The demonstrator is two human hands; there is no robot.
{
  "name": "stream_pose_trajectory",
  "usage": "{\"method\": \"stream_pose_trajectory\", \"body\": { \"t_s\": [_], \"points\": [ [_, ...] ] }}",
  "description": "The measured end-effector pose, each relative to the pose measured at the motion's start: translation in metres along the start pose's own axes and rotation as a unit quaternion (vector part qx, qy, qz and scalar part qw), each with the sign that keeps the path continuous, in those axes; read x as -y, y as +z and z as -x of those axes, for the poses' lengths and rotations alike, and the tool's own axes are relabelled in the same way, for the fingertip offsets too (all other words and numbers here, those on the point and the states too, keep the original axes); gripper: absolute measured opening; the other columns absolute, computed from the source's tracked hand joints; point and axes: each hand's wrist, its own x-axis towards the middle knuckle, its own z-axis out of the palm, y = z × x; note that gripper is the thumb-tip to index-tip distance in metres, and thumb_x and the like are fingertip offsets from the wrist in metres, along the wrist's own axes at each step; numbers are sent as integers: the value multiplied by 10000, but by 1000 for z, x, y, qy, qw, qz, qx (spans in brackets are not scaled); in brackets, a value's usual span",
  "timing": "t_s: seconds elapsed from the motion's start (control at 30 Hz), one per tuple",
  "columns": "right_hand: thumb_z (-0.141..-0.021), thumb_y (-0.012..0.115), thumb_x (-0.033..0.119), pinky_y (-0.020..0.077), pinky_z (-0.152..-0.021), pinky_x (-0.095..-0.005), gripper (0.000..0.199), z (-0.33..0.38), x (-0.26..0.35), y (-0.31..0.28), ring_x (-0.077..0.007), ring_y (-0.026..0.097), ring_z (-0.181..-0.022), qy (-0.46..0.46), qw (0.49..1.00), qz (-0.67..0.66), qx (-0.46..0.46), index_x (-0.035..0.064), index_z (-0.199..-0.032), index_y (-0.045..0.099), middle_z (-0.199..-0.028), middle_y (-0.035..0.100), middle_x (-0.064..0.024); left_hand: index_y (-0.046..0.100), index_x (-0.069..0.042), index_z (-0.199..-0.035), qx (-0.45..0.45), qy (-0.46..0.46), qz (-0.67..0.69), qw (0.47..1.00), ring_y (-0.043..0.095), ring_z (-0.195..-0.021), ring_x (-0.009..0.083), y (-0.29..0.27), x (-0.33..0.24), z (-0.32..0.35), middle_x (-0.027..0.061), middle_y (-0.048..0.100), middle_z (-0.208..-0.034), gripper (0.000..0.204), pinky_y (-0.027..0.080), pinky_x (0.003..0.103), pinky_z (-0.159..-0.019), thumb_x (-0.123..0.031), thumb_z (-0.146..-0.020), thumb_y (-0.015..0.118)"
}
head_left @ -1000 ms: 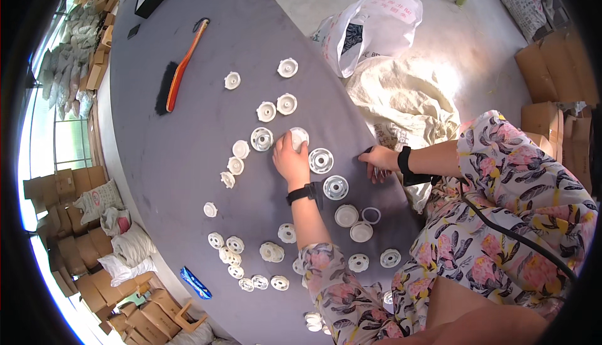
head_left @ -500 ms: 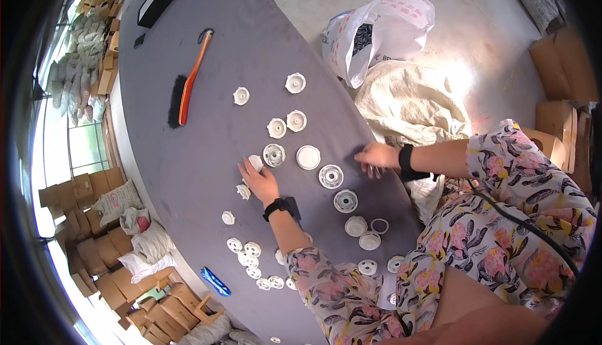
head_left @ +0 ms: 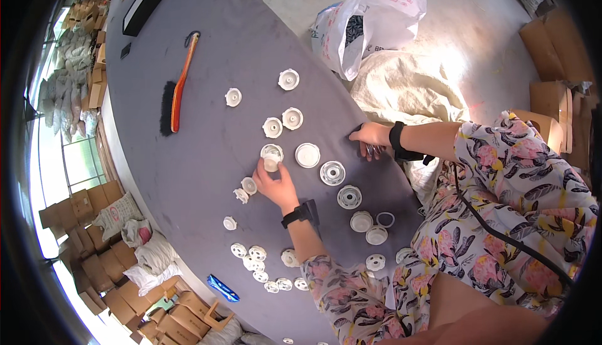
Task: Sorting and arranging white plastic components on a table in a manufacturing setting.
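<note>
My left hand (head_left: 278, 187) pinches a small white round plastic piece (head_left: 271, 165) against a larger white round plastic housing (head_left: 272, 150) on the grey-covered table. Two more small white pieces (head_left: 249, 185) lie just left of that hand. Over the table's right edge, my right hand (head_left: 372, 139) is closed, its fingers curled round several small shiny dark bits too small to name. Nearest to it are a white disc-shaped part (head_left: 307, 155) and a white ring-shaped housing with a metallic-looking inside (head_left: 332, 172).
More white round parts (head_left: 292, 118) are spread along the table (head_left: 207, 175). Farther off lie a brush with an orange handle (head_left: 183, 84) and a black box (head_left: 143, 7). A blue packet (head_left: 223, 288) sits near the left edge. Bags (head_left: 401, 15) stand on the floor at right.
My left hand has moved right, bringing the small white piece to the larger housing. My right hand stays near the table edge, fingers still curled. The whole view has shifted slightly.
</note>
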Motion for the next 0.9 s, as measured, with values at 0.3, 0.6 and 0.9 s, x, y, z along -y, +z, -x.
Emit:
{"method": "stream_pose_trajectory", "body": {
  "t_s": [0.3,0.6,0.9],
  "points": [
    [-875,391,382,405,-386,-290,503,4,0,1,-196,577,-434,-4,1000,12,-2,-14,-659,613,-590,624,-131,555,-52,-1114,146,-60,-141,977,538,-923,334,2,-5,-32,170,532,-1013,427,428,425,-817,-223,-739,663],
    [-876,394,385,411,-401,-301,506,7,3,1,-204,576,-437,14,1000,6,-9,-18,-660,611,-582,618,-134,560,-61,-1092,109,-153,-113,976,529,-938,329,8,1,-38,170,504,-1061,430,430,406,-820,-276,-735,669],
    [-871,374,368,368,-392,-309,490,7,6,2,-217,571,-435,20,1000,17,-7,-18,-679,607,-603,628,-147,548,24,-1058,83,-261,310,910,556,-866,174,5,36,-51,116,556,-970,403,457,306,-744,-221,-768,685]
  ]
}}
